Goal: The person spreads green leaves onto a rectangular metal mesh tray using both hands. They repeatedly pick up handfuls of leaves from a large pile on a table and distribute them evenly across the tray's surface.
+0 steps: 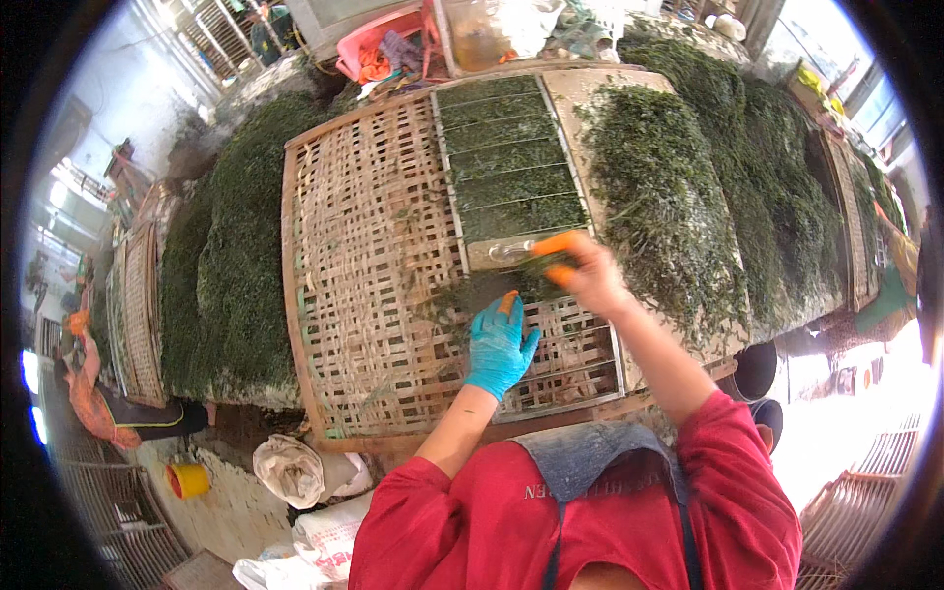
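My left hand (501, 346), in a blue glove with an orange finger cover, rests palm down over the lower part of a metal frame with crossbars (619, 365). Its thumb stands apart and nothing shows in its grasp. Blurred by motion, my right hand (590, 276) with orange finger covers curls around some dark green plant matter (554, 262). Just left of it is a clear knob-like piece (511, 251) on a beige strip (481, 254). The frame lies on a woven bamboo tray (369, 280). Green plant matter (509, 158) fills its far sections.
A beige board to the right carries a green heap (664, 206). Larger green heaps (251, 243) flank the tray. At the back is a pink basket (387, 44). Another person (110, 405) works at far left, near a yellow bucket (188, 481). White sacks (291, 472) stand below.
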A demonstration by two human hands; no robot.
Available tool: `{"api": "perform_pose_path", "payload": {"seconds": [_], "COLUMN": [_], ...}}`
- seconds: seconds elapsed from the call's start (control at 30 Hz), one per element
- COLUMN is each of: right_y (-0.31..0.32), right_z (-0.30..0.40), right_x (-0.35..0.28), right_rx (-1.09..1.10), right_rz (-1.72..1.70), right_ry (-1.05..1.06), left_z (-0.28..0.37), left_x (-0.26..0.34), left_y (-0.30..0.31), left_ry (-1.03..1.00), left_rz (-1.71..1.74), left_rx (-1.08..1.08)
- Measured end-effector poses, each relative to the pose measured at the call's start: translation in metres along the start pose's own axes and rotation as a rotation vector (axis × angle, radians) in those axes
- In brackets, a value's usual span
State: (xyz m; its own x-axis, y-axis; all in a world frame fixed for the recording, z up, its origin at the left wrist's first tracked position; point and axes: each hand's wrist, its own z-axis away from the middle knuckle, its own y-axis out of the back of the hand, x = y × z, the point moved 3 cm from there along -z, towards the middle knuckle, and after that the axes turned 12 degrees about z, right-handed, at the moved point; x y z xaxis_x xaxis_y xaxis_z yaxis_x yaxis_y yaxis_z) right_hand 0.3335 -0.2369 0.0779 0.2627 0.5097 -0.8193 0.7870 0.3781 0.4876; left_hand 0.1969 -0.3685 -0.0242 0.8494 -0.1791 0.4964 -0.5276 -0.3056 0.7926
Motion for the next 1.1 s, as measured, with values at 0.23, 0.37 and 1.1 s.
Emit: {"api": "perform_pose_path", "payload": {"seconds": [0.23, 0.37, 1.1], "right_y": [-0.072, -0.011, -0.063], "right_z": [0.019, 0.026, -0.001], "right_x": [0.050, 0.065, 0.033], "right_rx": [-0.176, -0.067, -0.315], "right_rz": [0.594, 0.766, 0.889], "right_ry": [0.130, -0.069, -0.021], "left_z": [-0.008, -0.010, -0.022], "left_x": [0.010, -0.022, 0.004], "left_y": [0.023, -0.011, -0.008], "left_ry": [0.013, 0.163, 0.423], "left_rz": [-0.058, -0.263, -0.042], "left_rx": [0.186, -0.028, -0.145]}}
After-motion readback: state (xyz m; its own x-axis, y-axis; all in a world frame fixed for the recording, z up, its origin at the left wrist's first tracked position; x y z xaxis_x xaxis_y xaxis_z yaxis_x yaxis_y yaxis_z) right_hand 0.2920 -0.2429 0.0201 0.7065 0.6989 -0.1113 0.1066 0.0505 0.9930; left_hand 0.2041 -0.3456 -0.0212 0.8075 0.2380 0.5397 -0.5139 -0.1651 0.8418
